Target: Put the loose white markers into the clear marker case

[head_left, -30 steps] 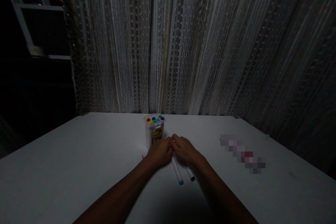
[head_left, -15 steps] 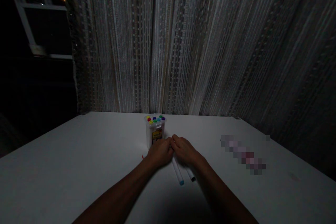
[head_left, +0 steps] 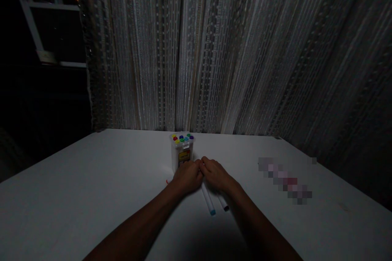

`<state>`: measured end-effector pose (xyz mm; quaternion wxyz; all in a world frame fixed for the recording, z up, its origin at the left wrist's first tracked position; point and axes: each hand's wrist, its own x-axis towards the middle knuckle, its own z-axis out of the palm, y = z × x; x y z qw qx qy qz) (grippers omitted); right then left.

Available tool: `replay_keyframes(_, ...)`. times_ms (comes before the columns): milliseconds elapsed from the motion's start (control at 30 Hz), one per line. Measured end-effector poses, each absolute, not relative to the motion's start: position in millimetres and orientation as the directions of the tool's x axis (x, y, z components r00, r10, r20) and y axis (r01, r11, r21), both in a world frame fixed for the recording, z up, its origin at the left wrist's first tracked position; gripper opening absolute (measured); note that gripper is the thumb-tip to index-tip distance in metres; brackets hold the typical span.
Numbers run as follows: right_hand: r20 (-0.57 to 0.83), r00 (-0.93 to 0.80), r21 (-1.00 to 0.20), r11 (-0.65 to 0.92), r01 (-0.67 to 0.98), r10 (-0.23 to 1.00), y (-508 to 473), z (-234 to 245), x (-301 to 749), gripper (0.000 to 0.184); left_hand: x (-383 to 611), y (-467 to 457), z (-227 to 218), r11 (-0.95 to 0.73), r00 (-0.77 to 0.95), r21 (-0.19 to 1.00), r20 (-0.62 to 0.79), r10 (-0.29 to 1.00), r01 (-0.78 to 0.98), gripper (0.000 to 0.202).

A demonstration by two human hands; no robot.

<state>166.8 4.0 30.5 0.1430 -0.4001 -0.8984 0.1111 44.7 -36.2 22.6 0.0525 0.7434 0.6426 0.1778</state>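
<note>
My left hand and my right hand are both closed, and their fingertips meet just in front of a clear container. Anything they may hold between them is hidden by the fingers. The container stands upright with a yellow and black label, and several markers with coloured ends show at its top. Two white markers lie on the table below my hands: a blue-ended marker and a black-ended marker. Their far ends are hidden under my hands. A small orange-red tip shows left of my left hand.
The white table reaches back to a striped, patterned curtain. On the right side of the table lies a long blurred-out item. A dark window is at the upper left. The room is dim.
</note>
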Motion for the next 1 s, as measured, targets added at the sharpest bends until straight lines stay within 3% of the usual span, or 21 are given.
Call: replay_keyframes(1000, 0.163, -0.638, -0.334, 0.651, 0.682, 0.752, 3.1, 30.8, 165.4, 0.030, 44.9, -36.6, 24.2, -0.153, 0.097, 0.337, 0.178, 0.979, 0.929, 0.027)
